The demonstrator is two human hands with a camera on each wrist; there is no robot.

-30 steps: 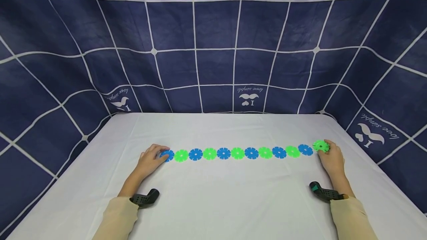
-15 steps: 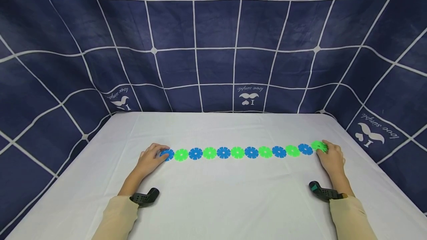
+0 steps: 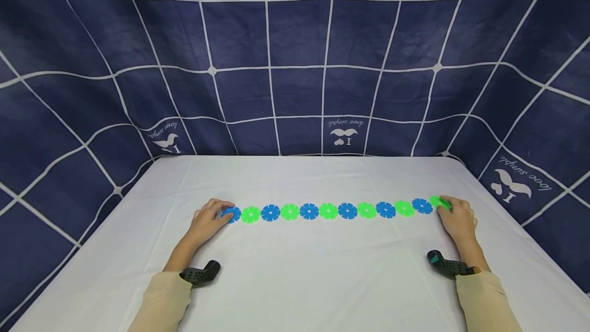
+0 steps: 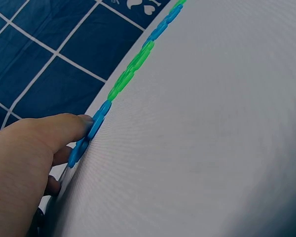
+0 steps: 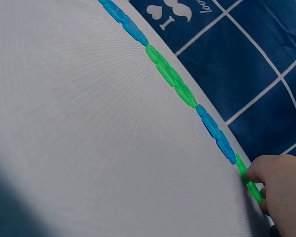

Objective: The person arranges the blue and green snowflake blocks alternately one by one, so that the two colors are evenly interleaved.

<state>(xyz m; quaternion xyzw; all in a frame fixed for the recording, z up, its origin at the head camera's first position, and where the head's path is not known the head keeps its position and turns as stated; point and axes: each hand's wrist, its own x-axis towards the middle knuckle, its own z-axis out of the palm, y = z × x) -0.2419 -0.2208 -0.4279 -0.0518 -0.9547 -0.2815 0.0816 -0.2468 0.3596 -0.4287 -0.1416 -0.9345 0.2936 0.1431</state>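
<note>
A row of flat, notched plastic flower discs, blue and green by turns, runs across the white table. At its left end my left hand [image 3: 206,223] grips the edge of a blue flower disc [image 3: 233,214], thumb at the near side and fingers at the far side. My right hand [image 3: 458,220] pinches a green flower disc [image 3: 438,202] at the right end, partly covering it. That green disc [image 5: 241,168] lies right against a blue neighbour [image 5: 216,134] in the right wrist view. From the left wrist, the gripped blue disc [image 4: 98,120] meets a green one [image 4: 130,71].
The white tablecloth [image 3: 313,275] reaches back to a dark blue curtain [image 3: 299,91] with a white grid, which also closes in both sides. Each wrist wears a black device, such as the left wrist device [image 3: 201,273]. The row bends slightly away at its right end.
The green disc in my right hand has gone from tilted to lying flatter, and it has shifted left toward the blue disc. My left hand stays in place on its blue disc.
</note>
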